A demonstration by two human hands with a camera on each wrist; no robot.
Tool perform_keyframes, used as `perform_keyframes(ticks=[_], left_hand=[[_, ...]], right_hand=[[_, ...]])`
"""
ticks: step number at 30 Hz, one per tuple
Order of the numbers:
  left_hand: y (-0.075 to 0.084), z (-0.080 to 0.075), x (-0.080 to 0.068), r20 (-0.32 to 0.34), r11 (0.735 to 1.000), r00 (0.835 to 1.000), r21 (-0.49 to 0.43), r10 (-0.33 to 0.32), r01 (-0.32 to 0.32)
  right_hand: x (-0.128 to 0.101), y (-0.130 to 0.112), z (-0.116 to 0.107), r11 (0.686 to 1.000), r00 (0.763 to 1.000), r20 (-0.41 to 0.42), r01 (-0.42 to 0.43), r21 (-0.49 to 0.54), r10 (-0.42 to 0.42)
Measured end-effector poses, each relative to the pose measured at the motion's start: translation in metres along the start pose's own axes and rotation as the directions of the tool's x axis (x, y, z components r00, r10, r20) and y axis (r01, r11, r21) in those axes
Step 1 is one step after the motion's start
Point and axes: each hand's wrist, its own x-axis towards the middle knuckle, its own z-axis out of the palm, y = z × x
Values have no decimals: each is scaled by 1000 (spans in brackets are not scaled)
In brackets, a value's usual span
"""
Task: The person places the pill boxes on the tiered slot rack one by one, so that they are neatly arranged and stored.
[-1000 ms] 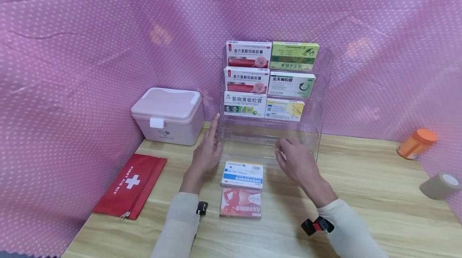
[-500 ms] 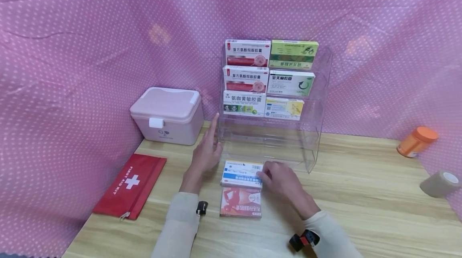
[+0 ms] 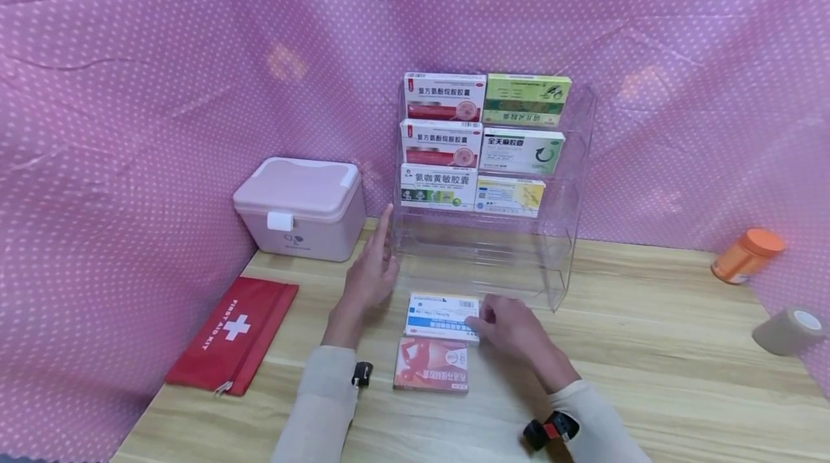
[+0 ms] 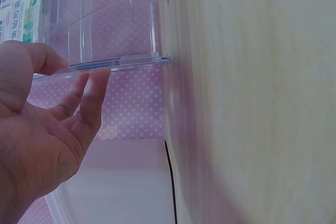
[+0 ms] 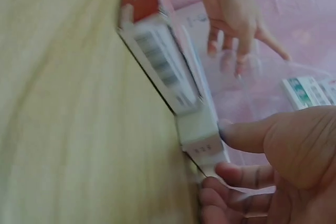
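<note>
My right hand (image 3: 509, 326) pinches the right end of a blue-and-white medicine box (image 3: 441, 315) that lies just in front of the clear acrylic rack (image 3: 564, 232). In the right wrist view, thumb and fingers of that hand (image 5: 262, 166) clamp the box's white end (image 5: 202, 129). An orange-red box (image 3: 431, 366) lies flat right below it, partly overlapped. My left hand (image 3: 369, 276) is open, its straight index finger touching the rack's left wall (image 4: 115, 30); the left hand (image 4: 47, 129) holds nothing. Several medicine boxes (image 3: 444, 186) fill the rack's upper shelves.
A pink lidded case (image 3: 301, 207) stands left of the rack, with a red first-aid pouch (image 3: 233, 330) in front of it. At the right lie an orange-capped bottle (image 3: 746, 255) and a beige bandage roll (image 3: 787, 331). The wooden table (image 3: 648, 355) is ringed by pink dotted cloth.
My right hand came down from the rack's front to the blue-and-white box, took hold of its right end and shifted it slightly right. The left hand stayed on the rack.
</note>
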Motion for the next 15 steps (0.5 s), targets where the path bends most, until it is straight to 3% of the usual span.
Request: perform_keyframes(ticks=[9,15], left_hand=[[0,-1,-1,3,1000,1000,-9,-10,10],[0,-1,-1,8,1000,1000,-14,-5,6]], right_hand=[[-3,17,-21,990,988,126,-100,97,88],[-4,19,-26,987,984,159,-105,125,84]])
